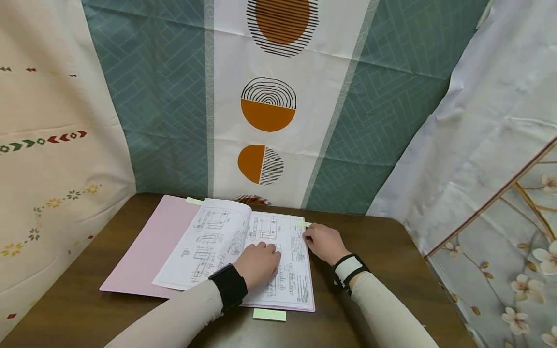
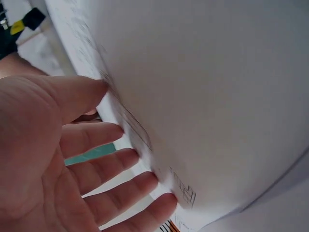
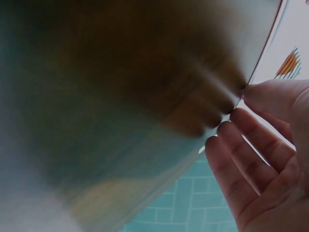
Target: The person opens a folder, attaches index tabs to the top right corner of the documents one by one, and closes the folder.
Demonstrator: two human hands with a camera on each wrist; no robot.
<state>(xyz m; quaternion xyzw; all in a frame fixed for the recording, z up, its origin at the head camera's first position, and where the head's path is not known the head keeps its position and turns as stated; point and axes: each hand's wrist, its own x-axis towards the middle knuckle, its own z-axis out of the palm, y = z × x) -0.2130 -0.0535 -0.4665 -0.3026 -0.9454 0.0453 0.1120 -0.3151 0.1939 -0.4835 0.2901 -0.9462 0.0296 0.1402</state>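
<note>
A pink folder (image 1: 143,241) lies spread on the table, with white sheets of technical drawings (image 1: 196,246) turned over toward its left side. On the right-hand drawing page (image 1: 300,285), my left hand (image 1: 257,263) rests with its fingertips on the paper; in the left wrist view its fingers (image 2: 116,169) are spread and relaxed. My right hand (image 1: 326,241) is at that page's right edge, just below a pale green sticky tab (image 1: 303,224). In the right wrist view, the right thumb touches the edge and the other fingertips (image 3: 212,142) meet the dark tabletop.
A pale green sticky-note pad (image 1: 270,315) lies on the brown table (image 1: 370,270) in front of the folder. Another green tab (image 1: 194,200) sticks out at the folder's top. Patterned cloths (image 1: 174,96) hang behind and on both sides of the table.
</note>
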